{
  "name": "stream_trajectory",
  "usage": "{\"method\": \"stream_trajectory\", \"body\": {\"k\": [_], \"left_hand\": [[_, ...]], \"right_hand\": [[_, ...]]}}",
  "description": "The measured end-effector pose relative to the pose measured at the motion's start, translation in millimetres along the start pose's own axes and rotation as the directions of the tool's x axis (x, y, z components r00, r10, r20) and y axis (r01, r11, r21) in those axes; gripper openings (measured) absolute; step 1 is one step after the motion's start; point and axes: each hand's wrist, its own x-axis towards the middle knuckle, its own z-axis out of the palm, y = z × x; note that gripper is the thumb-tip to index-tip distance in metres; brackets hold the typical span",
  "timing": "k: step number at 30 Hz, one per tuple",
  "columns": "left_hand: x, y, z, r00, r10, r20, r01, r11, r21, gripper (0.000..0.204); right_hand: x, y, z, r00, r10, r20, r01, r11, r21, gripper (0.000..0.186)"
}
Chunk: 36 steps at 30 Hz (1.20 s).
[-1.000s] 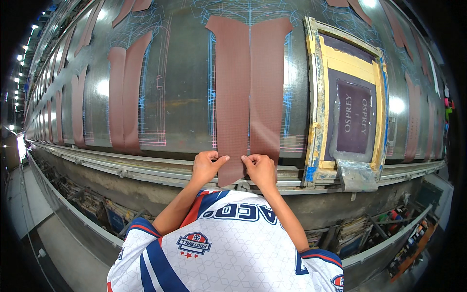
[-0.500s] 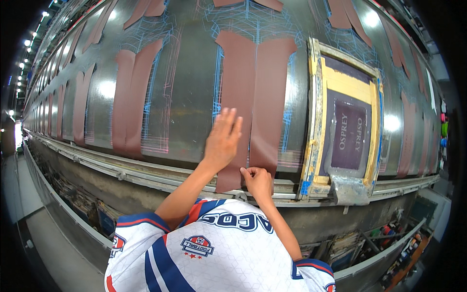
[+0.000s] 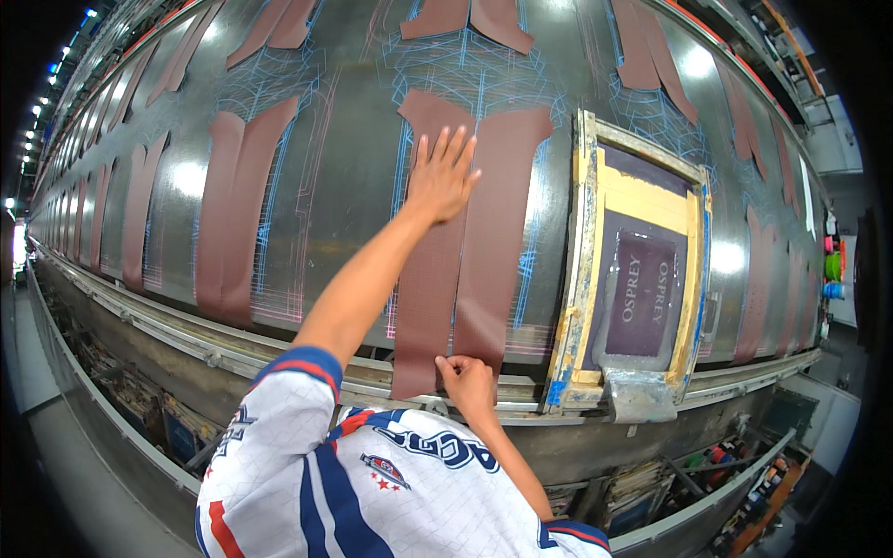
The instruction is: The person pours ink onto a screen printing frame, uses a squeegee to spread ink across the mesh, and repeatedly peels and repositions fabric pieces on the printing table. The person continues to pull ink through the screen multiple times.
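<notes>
Two long maroon fabric pieces lie side by side in front of me: a left piece (image 3: pixel 423 307) and a right piece (image 3: pixel 507 205). My left hand (image 3: pixel 445 175) rests flat near the far end of the left piece, its fingers spread. At the near end, my right hand (image 3: pixel 470 383) is closed in a pinch at the left piece's inner edge, beside the seam between the two. That near end hangs over the table's rail. Blue and pink outlines on the dark table (image 3: pixel 358 186) show around the pieces.
A printing screen (image 3: pixel 586 214) in a worn frame stands right of the fabric, with a grey metal piece (image 3: pixel 642 395) at its near end. More maroon pieces (image 3: pixel 221 214) line the table to the left and beyond. A metal rail (image 3: pixel 177 330) runs along the near edge.
My left hand has slid away from me along the left piece, toward its far end, with fingers now spread wider. My right hand still pinches at the near end.
</notes>
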Motion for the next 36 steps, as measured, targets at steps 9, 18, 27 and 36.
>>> {"method": "stream_trajectory", "body": {"k": [9,18,27,36], "left_hand": [[-34,3,-8,0.994,0.073,0.087,-0.074,0.997,0.014,0.072],[-247,48,-86,0.861,0.318,0.397,-0.207,0.932,-0.298,0.089],[-255,55,-72,0.926,0.270,0.264,-0.319,0.933,0.164,0.089],[-205,66,-128,0.801,-0.044,0.597,0.452,0.697,-0.556,0.050]], "right_hand": [[-30,23,-57,0.871,-0.246,-0.425,0.188,0.966,-0.175,0.033],[-9,49,-39,0.966,0.219,0.138,-0.259,0.795,0.549,0.040],[15,32,-113,0.916,-0.025,0.400,-0.391,0.170,0.905,0.025],[-10,0,-92,0.941,0.008,0.338,-0.311,0.414,0.856,0.034]]}}
